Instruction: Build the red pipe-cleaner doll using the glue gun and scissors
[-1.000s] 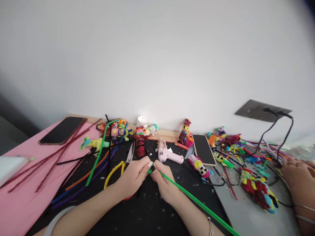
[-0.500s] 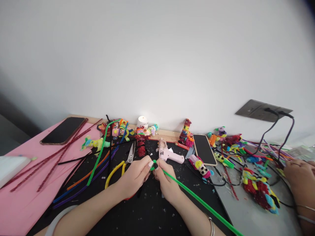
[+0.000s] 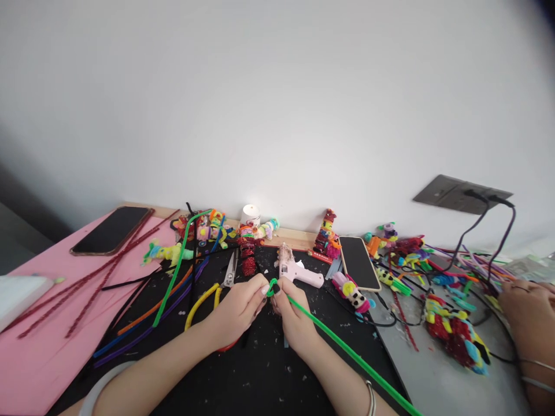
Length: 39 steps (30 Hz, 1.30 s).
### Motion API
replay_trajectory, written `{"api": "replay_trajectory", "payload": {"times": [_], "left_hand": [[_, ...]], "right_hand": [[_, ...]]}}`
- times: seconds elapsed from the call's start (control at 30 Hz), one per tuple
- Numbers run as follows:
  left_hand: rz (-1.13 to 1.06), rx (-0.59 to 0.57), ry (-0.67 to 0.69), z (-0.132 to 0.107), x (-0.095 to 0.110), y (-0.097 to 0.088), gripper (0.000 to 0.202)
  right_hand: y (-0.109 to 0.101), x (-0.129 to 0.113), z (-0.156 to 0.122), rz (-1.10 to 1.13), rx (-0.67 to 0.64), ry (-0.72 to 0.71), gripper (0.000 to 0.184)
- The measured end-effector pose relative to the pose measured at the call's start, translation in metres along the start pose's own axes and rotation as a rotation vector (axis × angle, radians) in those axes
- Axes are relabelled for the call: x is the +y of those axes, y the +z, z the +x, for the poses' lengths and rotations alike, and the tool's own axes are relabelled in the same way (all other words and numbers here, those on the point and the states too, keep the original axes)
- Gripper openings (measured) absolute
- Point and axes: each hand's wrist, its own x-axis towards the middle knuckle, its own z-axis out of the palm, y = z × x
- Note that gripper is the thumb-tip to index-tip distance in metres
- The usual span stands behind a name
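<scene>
Between my two hands is a bright green pipe cleaner, its near end bent into a small curl. My left hand pinches that curl from the left. My right hand grips the stem close beside it, and the long tail runs down to the right over my forearm. Just beyond my fingers lies a pink glue gun. Scissors with yellow handles rest by my left wrist, partly hidden by it.
A black mat lies under my hands. Loose pipe cleaners and a dark phone are at left. A second phone, fuzzy figures and cables are at right. Another person's hand is at the right edge.
The green curl between my fingertips has shifted slightly up and looks more open. Both my hands stay almost in place, still pinching the pipe cleaner.
</scene>
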Motion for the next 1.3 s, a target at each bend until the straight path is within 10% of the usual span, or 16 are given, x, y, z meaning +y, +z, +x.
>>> {"api": "replay_trajectory", "payload": {"times": [0.7,1.0,1.3], "left_hand": [[-0.201,0.012,-0.053,0.001,0.000,0.003,0.029],[-0.219,0.162,-0.067,0.005,-0.001,-0.007,0.028],[-0.201,0.116,-0.067,0.005,-0.011,-0.007,0.028]], "right_hand": [[-0.001,-0.006,0.003,0.121,-0.023,0.085,0.031],[-0.004,0.000,0.006,0.367,0.166,0.122,0.018],[-0.004,-0.003,0.010,0.147,-0.059,0.108,0.012]]}}
